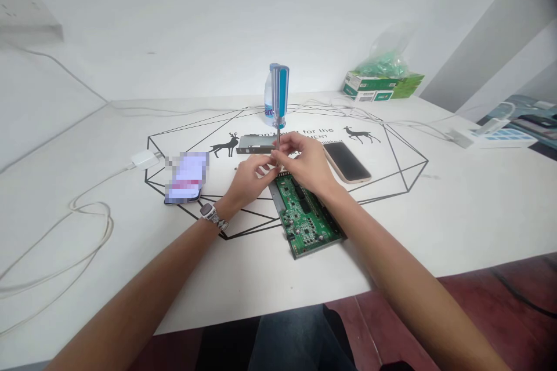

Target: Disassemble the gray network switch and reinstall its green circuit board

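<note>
Had screwdriver [281, 93] pinched upright by shaft [278, 136] in nearly closed right hand [307, 162], center frame. Curled left hand [255, 175] near shaft; couldn't tell grip. Seemed mid-job at upper end of circuit board [304, 221], lower center, screwdriver not yet withdrawn; couldn't tell share done.

On my left I see a lit phone [188, 177] beside a white charger [145, 160]; ahead, a bottle [268, 93]; farther right, boxes [374, 86] under a plastic bag [386, 62].
</note>
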Action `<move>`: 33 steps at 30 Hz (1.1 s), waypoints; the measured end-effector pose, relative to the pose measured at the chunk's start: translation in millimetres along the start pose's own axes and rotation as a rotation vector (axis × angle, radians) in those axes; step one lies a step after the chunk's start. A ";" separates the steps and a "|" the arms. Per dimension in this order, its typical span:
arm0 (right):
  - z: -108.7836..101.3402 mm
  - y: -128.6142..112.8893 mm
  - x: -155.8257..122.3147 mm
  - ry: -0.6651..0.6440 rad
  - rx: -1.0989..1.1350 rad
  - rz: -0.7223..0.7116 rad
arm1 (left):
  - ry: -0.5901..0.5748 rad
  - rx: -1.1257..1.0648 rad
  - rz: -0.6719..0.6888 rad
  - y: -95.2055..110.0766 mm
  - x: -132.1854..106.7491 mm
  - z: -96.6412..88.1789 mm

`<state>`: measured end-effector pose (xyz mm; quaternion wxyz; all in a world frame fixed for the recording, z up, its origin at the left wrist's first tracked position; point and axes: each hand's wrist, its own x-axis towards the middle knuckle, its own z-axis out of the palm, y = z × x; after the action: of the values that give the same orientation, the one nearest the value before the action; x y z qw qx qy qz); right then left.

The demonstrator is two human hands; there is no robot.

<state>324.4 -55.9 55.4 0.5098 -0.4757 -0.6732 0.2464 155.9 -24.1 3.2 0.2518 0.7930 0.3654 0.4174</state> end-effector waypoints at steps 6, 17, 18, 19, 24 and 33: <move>0.0 -1.7 -0.9 -0.030 0.011 0.021 | 0.076 -0.009 -0.069 -3.2 0.7 0.8; -2.3 0.1 -0.3 -0.040 -0.068 -0.013 | 0.052 -0.041 -0.079 0.1 1.3 1.6; -2.6 0.3 -0.4 -0.043 -0.067 -0.009 | 0.037 -0.040 -0.071 1.1 0.7 1.2; -2.9 0.4 -0.5 -0.046 -0.066 -0.006 | 0.023 -0.040 -0.058 2.2 0.0 0.5; -3.9 -0.2 -0.1 -0.056 -0.085 -0.011 | -0.015 -0.084 -0.040 3.4 -0.5 -1.9; -3.8 -1.0 -0.3 -0.103 -0.084 -0.014 | -0.065 -0.076 -0.022 -3.8 1.0 -4.0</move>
<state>327.6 -57.2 57.5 0.4558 -0.4786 -0.7115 0.2386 151.5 -20.7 3.1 0.2982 0.7918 0.3497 0.4023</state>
